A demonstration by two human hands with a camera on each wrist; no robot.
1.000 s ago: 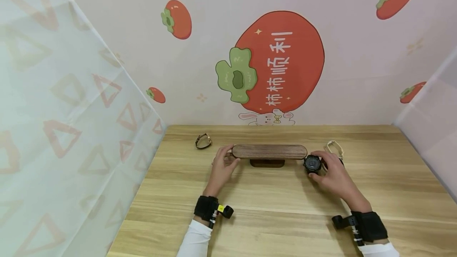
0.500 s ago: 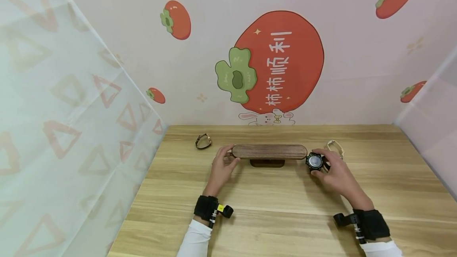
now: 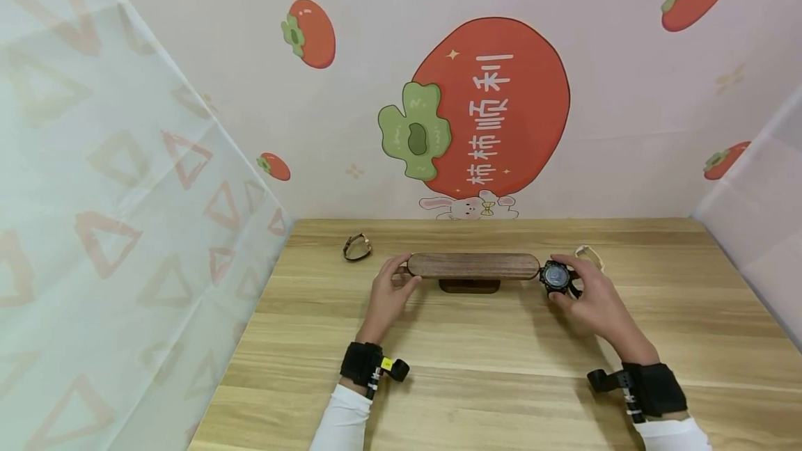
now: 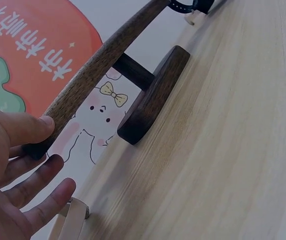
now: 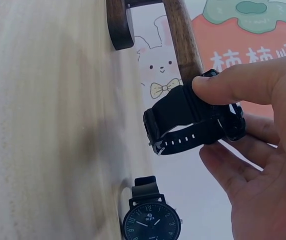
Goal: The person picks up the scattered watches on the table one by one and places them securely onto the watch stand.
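A dark wooden T-shaped watch stand (image 3: pixel 473 266) stands on the table, its long bar running left to right above a small base (image 4: pixel 155 95). My left hand (image 3: pixel 387 301) grips the bar's left end, thumb on top and fingers beneath. In my right hand (image 3: pixel 594 303), a chunky black digital watch (image 3: pixel 555 275) is pinched between thumb and fingers. Its buckled strap (image 5: pixel 182 142) forms a loop, right at the bar's right end in the head view. Below that hand in the right wrist view lies a second black watch (image 5: pixel 151 224) with a round analog dial.
Behind my right hand lies a watch with a pale strap (image 3: pixel 589 254). A thin dark-strapped watch (image 3: pixel 357 248) rests at the back left of the wooden table (image 3: pixel 464 381). A beige strap (image 4: pixel 74 220) shows below my left hand. A printed backdrop (image 3: pixel 614 110) rises behind the table.
My right hand has shifted slightly right and toward the back with the black watch, whose face has turned a little. My left hand stays in place on the bar.
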